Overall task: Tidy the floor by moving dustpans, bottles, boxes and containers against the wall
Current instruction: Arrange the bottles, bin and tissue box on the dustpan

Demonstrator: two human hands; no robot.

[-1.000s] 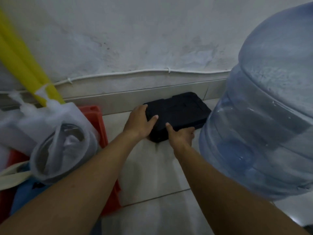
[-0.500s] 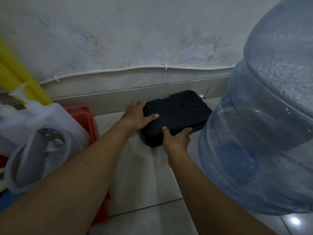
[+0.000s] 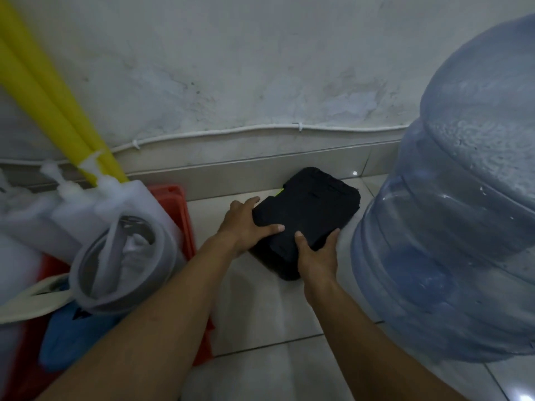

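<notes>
The left hand (image 3: 246,224) is clamped on the left edge of the black box (image 3: 312,206), with the thumb laid across the lid and the fingers curled round the side. The right hand (image 3: 317,257) is clamped on the near edge, thumb on top and fingers wrapped round the rim. The box is held between the two hands low over the floor (image 3: 260,314). It is turned at a slant, with its far corner close to the skirting (image 3: 231,175) at the foot of the wall (image 3: 260,68). Whether its underside rests on the tiles or is raised a little cannot be told; a dark shadow is seen beneath the near corner.

The step in hand is judged to be the placing of this box against the wall, and it is judged nearly done. The far end is almost at the skirting, but the box lies skewed; it has not yet been squared to the wall or let go. The gap it is aimed at is narrow, bounded on the right by the large water bottle (image 3: 448,241), just beside the box, and on the left by the red crate (image 3: 173,204).

The crate is seen at the wall already, loaded with foam-wrapped goods, a round wrapped container (image 3: 121,256) and a blue bag (image 3: 69,334), with yellow poles (image 3: 43,96) leaned behind it. The water bottle appears near the wall, though whether it touches cannot be told. No dustpan is in view, so what remains elsewhere on the floor cannot be judged.
</notes>
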